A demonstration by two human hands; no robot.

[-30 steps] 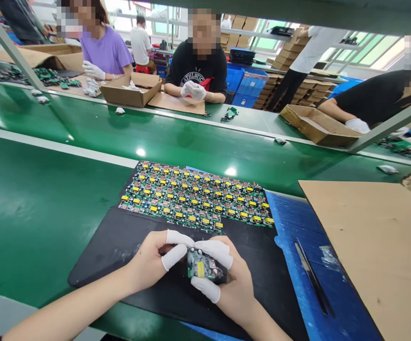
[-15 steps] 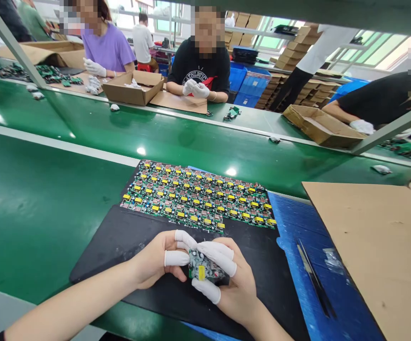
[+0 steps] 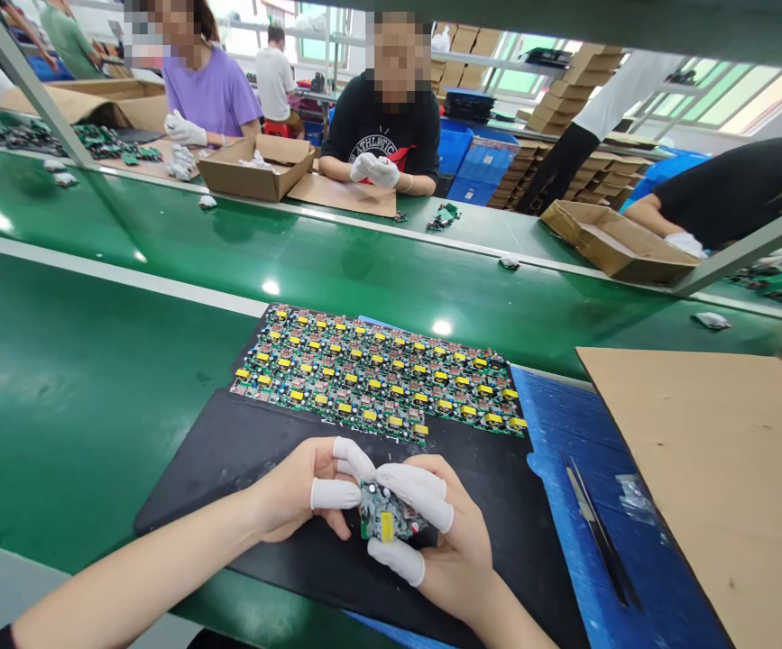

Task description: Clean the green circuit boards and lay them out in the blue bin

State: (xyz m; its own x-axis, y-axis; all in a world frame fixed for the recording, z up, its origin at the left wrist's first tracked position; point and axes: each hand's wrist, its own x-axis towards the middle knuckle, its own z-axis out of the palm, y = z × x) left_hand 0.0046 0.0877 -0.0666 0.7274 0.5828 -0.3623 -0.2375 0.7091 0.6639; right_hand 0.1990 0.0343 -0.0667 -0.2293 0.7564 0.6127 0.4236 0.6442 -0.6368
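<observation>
A small circuit board (image 3: 391, 516) with grey coating and a yellow component is in front of me, above the black mat (image 3: 228, 460). My right hand (image 3: 441, 527) grips it from the right, with fingers on top and thumb underneath. At the board's upper left corner, the fingers of my left hand (image 3: 316, 491) are bent and press against it; its bare thumb sits lower, apart from the board. White finger cots cover several fingertips of both hands. Just beyond, rows of similar circuit boards (image 3: 377, 370) with yellow parts lie on the mat.
Tweezers (image 3: 600, 532) lie on a blue surface (image 3: 546, 424) at right, beside a cardboard sheet (image 3: 702, 451). A green conveyor belt (image 3: 336, 261) carries small wrapped pieces (image 3: 712, 320). Across it, co-workers (image 3: 381, 135) sit near open cardboard boxes (image 3: 255, 171).
The board has tilted slightly in my right hand, which has shifted a little right and down. Wrapped pieces on the belt have moved left. The left hand has barely moved.
</observation>
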